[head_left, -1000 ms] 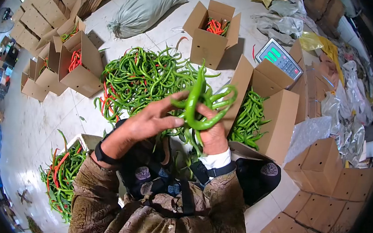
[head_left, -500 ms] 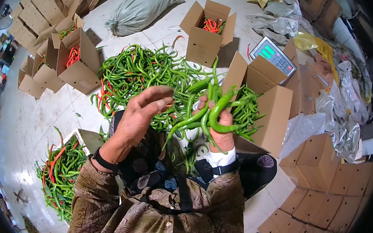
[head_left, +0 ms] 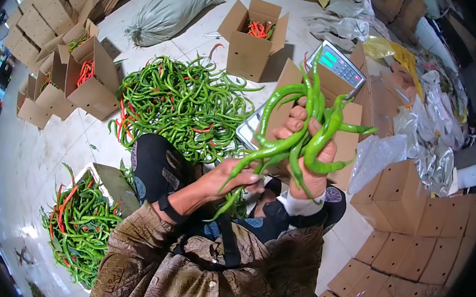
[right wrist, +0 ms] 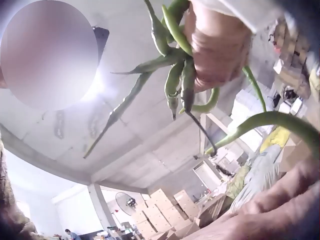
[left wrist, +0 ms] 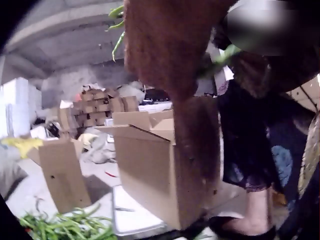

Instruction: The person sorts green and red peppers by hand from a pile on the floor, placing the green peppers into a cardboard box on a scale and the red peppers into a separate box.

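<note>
In the head view, the right hand point(head_left: 312, 169) grips a bunch of long green peppers point(head_left: 322, 139) by their middles, curved ends sticking out on several sides. Lower and to its left, the left hand point(head_left: 221, 182) has its thumb and fingers closed at the bunch's lower ends, where a pepper point(head_left: 225, 204) hangs down. The right wrist view has the right hand point(right wrist: 217, 47) round the bunch, pepper ends point(right wrist: 172, 90) pointing down and left. In the left wrist view, the left hand point(left wrist: 162, 50) looms dark and blurred, with green pepper ends point(left wrist: 118, 31) beside it.
A heap of green and red peppers point(head_left: 179, 106) lies on the floor ahead. An open carton point(head_left: 345, 115) and a lit scale point(head_left: 336, 64) stand at the right. A pepper-filled tub point(head_left: 87, 220) is at lower left; cartons point(head_left: 252, 51) and a sack point(head_left: 173, 15) lie beyond.
The left hand has moved right and down to the lower ends of the bunch, from hovering apart with bent fingers. The right hand has shifted right with the peppers.
</note>
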The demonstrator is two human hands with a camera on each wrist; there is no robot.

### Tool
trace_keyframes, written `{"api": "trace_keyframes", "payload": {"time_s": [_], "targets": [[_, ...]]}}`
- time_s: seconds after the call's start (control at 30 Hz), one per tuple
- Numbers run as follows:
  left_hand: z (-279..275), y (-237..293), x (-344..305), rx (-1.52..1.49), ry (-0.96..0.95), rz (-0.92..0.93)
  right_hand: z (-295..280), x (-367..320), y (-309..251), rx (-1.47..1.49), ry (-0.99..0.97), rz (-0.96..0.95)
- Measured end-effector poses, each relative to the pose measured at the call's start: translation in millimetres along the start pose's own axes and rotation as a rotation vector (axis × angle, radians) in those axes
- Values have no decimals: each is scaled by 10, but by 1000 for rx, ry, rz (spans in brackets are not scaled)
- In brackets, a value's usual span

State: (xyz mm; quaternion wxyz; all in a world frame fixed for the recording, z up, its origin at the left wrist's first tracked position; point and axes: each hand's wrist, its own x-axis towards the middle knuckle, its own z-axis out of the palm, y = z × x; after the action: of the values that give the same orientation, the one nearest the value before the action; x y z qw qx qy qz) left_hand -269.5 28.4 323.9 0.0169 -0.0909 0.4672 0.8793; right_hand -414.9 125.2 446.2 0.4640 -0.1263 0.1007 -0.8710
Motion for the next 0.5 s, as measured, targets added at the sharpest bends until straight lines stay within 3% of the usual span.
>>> {"api": "trace_keyframes", "payload": {"time_s": [0.07,0.2,0.33,0.43,0.5], "targets": [[17,192,-148,72,-102,-70,-258,-7,-247,-176,95,-72],[188,346,-337,68,-182,-174,-674,16,-520,-63,145,-62],[198,312,-369,408,-372,-382,-851,-15,-580,-151,249,-206],[82,209,-519,653,-392,-371,-918,-87,-768,-345,182,-194],[35,290,-605,825,-399,-363,-898,-185,-855,-381,266,-120]]}}
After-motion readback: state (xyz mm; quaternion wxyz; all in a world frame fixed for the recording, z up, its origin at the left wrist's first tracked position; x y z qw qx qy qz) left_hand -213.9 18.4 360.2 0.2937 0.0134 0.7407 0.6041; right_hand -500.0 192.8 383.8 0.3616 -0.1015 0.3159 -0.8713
